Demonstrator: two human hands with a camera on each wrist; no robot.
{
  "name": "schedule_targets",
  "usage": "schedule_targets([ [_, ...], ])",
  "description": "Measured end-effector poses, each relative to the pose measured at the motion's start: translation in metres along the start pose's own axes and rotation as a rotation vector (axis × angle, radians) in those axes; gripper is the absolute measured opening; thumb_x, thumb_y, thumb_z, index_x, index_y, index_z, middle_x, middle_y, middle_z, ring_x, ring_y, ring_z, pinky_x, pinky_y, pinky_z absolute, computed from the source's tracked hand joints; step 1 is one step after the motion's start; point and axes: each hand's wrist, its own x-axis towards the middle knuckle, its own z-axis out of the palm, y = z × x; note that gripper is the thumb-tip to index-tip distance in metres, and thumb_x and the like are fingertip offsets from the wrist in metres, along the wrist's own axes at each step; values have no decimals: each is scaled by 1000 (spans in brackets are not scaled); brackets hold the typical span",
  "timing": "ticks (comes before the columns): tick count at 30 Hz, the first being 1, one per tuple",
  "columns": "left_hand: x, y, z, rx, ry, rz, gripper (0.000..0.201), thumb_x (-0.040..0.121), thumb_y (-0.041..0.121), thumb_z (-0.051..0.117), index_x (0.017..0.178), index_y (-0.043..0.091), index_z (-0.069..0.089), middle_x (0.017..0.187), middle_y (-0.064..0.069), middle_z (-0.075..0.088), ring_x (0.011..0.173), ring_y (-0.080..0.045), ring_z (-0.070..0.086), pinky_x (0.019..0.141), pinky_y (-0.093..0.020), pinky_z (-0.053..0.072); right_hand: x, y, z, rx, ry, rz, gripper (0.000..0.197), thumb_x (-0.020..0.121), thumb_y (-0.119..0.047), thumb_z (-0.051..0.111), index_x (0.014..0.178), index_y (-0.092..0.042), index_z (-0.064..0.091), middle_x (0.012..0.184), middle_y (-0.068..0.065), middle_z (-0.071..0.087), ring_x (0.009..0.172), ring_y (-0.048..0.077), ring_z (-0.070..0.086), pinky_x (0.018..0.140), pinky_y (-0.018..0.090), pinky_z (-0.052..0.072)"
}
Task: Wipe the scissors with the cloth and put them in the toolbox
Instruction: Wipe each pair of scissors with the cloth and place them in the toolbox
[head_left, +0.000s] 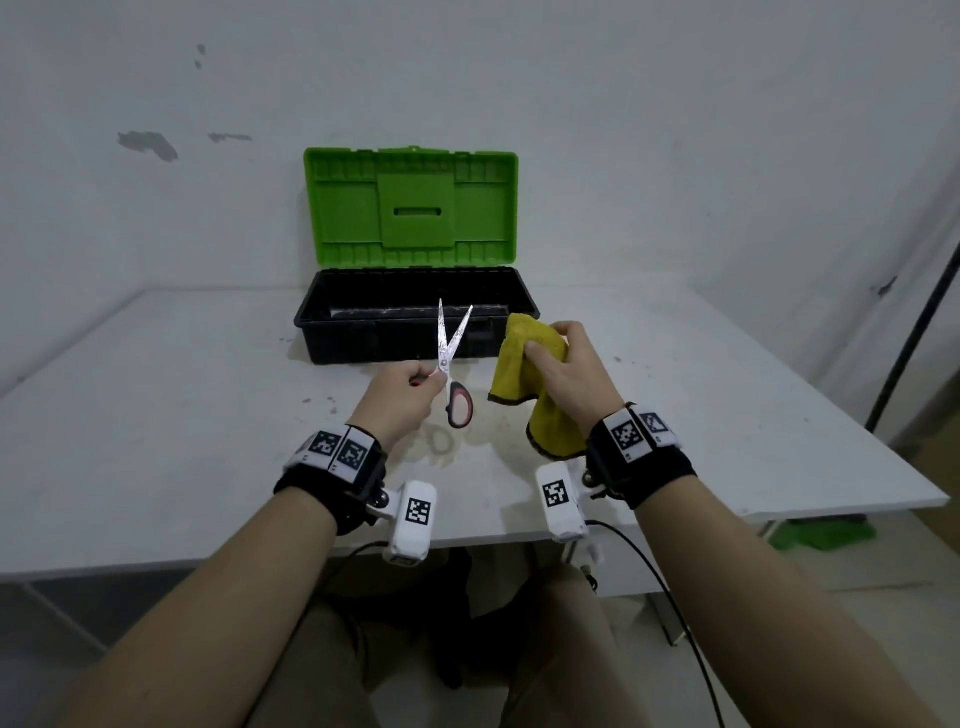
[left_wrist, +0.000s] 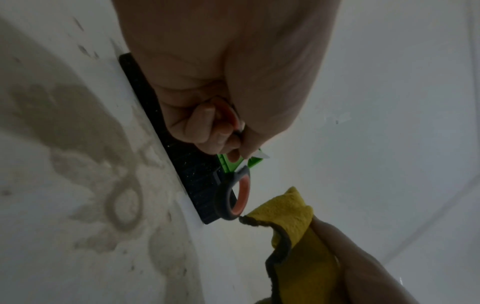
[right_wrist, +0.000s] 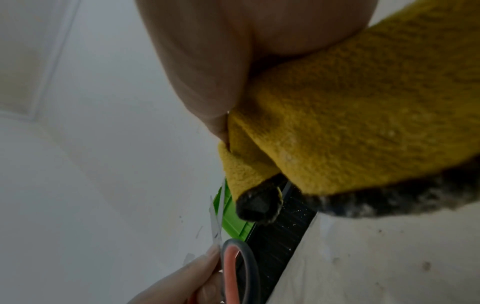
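My left hand (head_left: 402, 395) grips one red-and-grey handle loop of the scissors (head_left: 451, 358), holding them upright above the table with the stained blades spread apart. The free handle loop (left_wrist: 235, 195) hangs below my fingers (left_wrist: 207, 127). My right hand (head_left: 566, 369) holds a bunched yellow cloth (head_left: 524, 374) with a dark hem, just right of the scissors and apart from the blades. The cloth (right_wrist: 350, 123) fills the right wrist view, with the scissors (right_wrist: 240, 271) low in it. Behind both stands the toolbox (head_left: 410, 317), its black tray open and green lid (head_left: 410, 205) raised.
The white table (head_left: 182, 441) carries a dirty scissor-shaped mark (head_left: 441, 441) in front of me and small dark specks. A white wall rises behind the toolbox. A black pole (head_left: 914, 343) leans at the far right, and something green (head_left: 821, 535) lies on the floor below the table's right edge.
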Motion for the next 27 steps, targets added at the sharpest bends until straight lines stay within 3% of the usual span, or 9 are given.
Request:
schedule_targets([
  [3,3,3,10,-11,-5,16,23,97,28,60,96,7,71,71,-4,50,62,-18,47,59,-31,40,3,8,-8,-10,36,-100,20,93,-40,53,103,-22,57,94,-5,63,90,14,60,78,32,48],
  [8,4,5,20,-10,-49,2,20,96,25,63,88,7,69,67,-2,48,61,-19,44,55,-28,37,12,17,-25,-45,75,-215,24,96,-35,52,90,-15,63,86,3,65,80,17,61,69,29,45],
  [13,0,5,18,-42,-154,-38,8,92,25,68,87,19,69,70,2,47,60,-15,43,50,-23,35,8,20,-35,-38,20,-189,21,100,-31,46,100,-14,58,95,1,64,88,15,58,73,25,45],
  [18,-8,6,15,-28,-234,-28,15,89,24,75,77,18,67,61,6,40,47,-5,36,42,-15,31,-1,17,-30,43,-89,-40,27,97,-41,45,107,-19,58,104,-3,63,99,13,59,88,35,48],
  [21,-10,6,16,-24,-244,-34,15,88,26,75,80,16,69,63,4,39,44,-2,35,41,-12,31,-9,17,-26,58,-149,7,31,87,-50,57,105,-24,59,100,-4,66,94,14,64,82,35,53],
  [24,-11,7,16,-25,-236,-54,19,93,32,68,87,14,73,64,3,41,47,-6,36,41,-14,30,-12,19,-23,-33,-185,-75,25,84,-37,68,104,-23,61,94,-2,69,86,15,67,77,36,57],
  [27,-12,5,17,-8,-222,-64,28,98,35,59,91,13,75,63,3,44,49,-9,36,42,-17,30,-13,21,-23,-54,-211,-113,15,89,-31,65,100,-21,62,92,-2,69,85,14,65,77,33,54],
])
